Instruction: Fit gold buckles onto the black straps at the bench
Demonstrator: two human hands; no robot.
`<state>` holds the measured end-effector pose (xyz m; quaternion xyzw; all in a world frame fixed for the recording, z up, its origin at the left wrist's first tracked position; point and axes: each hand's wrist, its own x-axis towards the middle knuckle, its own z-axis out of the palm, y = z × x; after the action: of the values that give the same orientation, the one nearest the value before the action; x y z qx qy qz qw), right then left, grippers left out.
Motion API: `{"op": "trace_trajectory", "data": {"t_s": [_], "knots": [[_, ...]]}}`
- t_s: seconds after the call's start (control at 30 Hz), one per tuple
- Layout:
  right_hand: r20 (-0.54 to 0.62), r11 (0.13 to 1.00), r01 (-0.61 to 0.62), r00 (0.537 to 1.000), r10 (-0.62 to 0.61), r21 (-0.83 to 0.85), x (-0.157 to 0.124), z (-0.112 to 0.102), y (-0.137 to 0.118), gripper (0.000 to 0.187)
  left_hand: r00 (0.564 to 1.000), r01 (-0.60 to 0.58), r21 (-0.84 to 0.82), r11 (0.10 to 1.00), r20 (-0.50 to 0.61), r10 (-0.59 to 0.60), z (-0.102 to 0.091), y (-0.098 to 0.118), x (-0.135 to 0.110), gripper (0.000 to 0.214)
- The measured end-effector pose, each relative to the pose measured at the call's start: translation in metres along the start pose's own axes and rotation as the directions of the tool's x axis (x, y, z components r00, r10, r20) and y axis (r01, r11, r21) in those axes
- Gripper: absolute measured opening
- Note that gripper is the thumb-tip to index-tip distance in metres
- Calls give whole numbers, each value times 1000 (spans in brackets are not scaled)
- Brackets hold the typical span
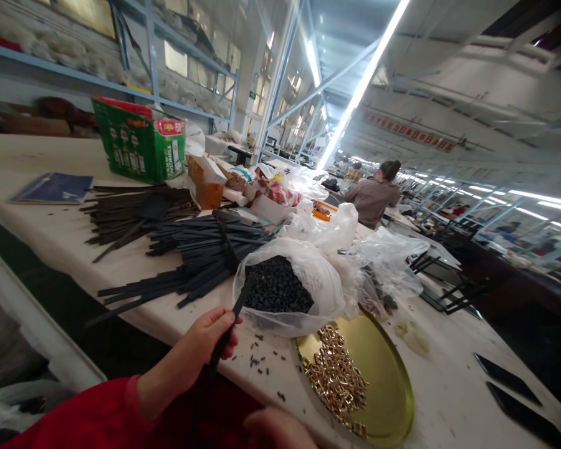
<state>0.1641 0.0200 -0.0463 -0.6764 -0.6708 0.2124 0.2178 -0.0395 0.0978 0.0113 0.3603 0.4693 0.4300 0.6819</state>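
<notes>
My left hand is closed round a long black strap, its upper end rising in front of a white plastic bag. Small black pieces fill the bag's open mouth. My right hand shows as a blur at the bottom edge, so its fingers cannot be made out. To the right of it lies a round gold tray with a heap of gold metal buckles on its left side. Bundles of dark straps lie spread beyond my left hand.
A green printed bag and a blue booklet sit at the far left of the table. Clear plastic bags crowd the middle. Two flat black pieces lie at right. A co-worker sits farther off.
</notes>
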Motion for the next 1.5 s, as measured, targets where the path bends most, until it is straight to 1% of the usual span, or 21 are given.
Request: {"op": "trace_trajectory", "data": {"t_s": [0.07, 0.13, 0.2, 0.27, 0.37, 0.53, 0.7, 0.83, 0.9, 0.93, 0.97, 1.0, 1.03, 1.07, 1.1, 1.17, 1.23, 1.3, 1.33, 1.43, 1.5], "knots": [[-32, 984, 174, 984, -173, 25, 36, -14, 0, 26, 1000, 16, 132, 991, 22, -19, -1, 1, 5, 33], [-63, 960, 280, 958, -279, -2, 78, -28, -1, 24, 996, 73, 212, 975, 43, -84, -2, 1, 8, 32], [-104, 953, 248, 958, -268, -173, 120, -35, -2, 26, 990, 115, 240, 964, 49, -131, -2, 0, 9, 32], [-66, 937, 232, 964, -258, -261, 154, -33, -2, 21, 986, 136, 255, 957, 55, -155, -3, -2, 9, 31], [13, 913, 217, 974, -226, -344, 182, -20, -1, 12, 978, 175, 252, 952, 64, -197, -5, -4, 12, 29], [81, 891, 209, 978, -193, -403, 190, -3, 1, 10, 953, 278, 154, 948, 82, -292, -10, -10, 21, 24], [64, 927, 194, 981, -183, -322, 194, -6, 3, 17, 944, 305, 124, 944, 92, -317, -10, -14, 24, 24], [-26, 968, 177, 983, -184, -177, 180, -18, 0, 24, 943, 297, 122, 947, 120, -311, -9, -13, 22, 24], [-39, 987, 98, 995, -94, 126, 160, -21, -4, 26, 945, 289, 140, 947, 119, -306, -6, -13, 20, 23], [-11, 927, 11, 1000, -7, 374, 146, -21, -6, 27, 946, 282, 159, 946, 118, -302, -5, -13, 18, 23], [52, 779, -100, 995, 86, 619, 133, -20, -9, 28, 949, 268, 184, 946, 120, -292, -3, -13, 16, 23], [126, 590, -197, 979, 160, 783, 119, -18, -11, 29, 952, 249, 212, 945, 127, -280, -1, -13, 14, 23], [196, 413, -267, 959, 207, 870, 105, -16, -14, 31, 953, 230, 243, 942, 141, -269, 1, -12, 12, 24], [246, 292, -311, 940, 236, 904, 93, -13, -16, 32, 952, 212, 276, 938, 159, -262, 3, -12, 10, 25], [279, 214, -335, 926, 255, 918, 83, -11, -18, 33, 949, 193, 310, 931, 182, -257, 5, -11, 8, 28], [318, 128, -361, 909, 269, 924, 68, -9, -21, 34, 948, 106, 400, 910, 236, -214, 6, -10, 3, 33], [326, 86, -360, 905, 272, 929, 57, -8, -22, 32, 950, -104, 514, 851, 305, -68, 7, -11, -2, 37], [320, 64, -349, 907, 274, 935, 48, -9, -22, 32, 929, -323, 633, 703, 353, 109, 8, -12, -7, 36], [319, 52, -346, 906, 278, 937, 44, -9, -22, 33, 918, -383, 690, 614, 361, 167, 9, -14, -10, 36], [325, 12, -346, 892, 314, 938, 33, -8, -19, 37, 924, -381, 823, 421, 336, 181, 12, -21, -18, 38], [326, -1, -347, 880, 346, 938, 26, -6, -15, 38, 932, -361, 849, 386, 328, 152, 13, -26, -24, 38]]}}
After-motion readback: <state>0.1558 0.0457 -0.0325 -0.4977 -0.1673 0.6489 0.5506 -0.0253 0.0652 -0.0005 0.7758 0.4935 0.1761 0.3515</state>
